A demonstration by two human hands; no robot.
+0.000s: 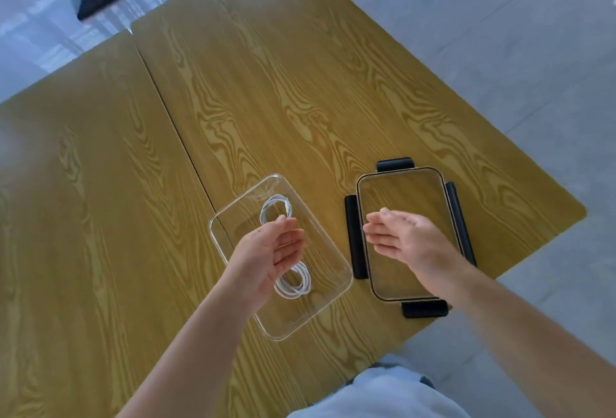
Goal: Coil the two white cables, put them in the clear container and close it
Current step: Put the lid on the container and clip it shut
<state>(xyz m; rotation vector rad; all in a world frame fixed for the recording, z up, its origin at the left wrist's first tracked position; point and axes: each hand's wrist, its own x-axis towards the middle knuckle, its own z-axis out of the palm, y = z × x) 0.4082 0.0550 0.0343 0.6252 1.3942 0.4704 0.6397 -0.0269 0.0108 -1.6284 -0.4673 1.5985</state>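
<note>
Head view: two coiled cables (pixel 286 247) inside lidless clear container (pixel 336 287), table edge (pixel 493 271) nearby.

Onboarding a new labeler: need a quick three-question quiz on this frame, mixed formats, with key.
1. True or false: both cables lie inside the container.
2. Where is the lid? A) on the container B) on the table, to the container's right C) held up in the left hand
3. Fill in: the right hand hovers over the ____, fingers straight, gripping nothing.

Key: 1 true: the far cable and the near cable are both coiled in it. 2 B. 3 lid.
</note>
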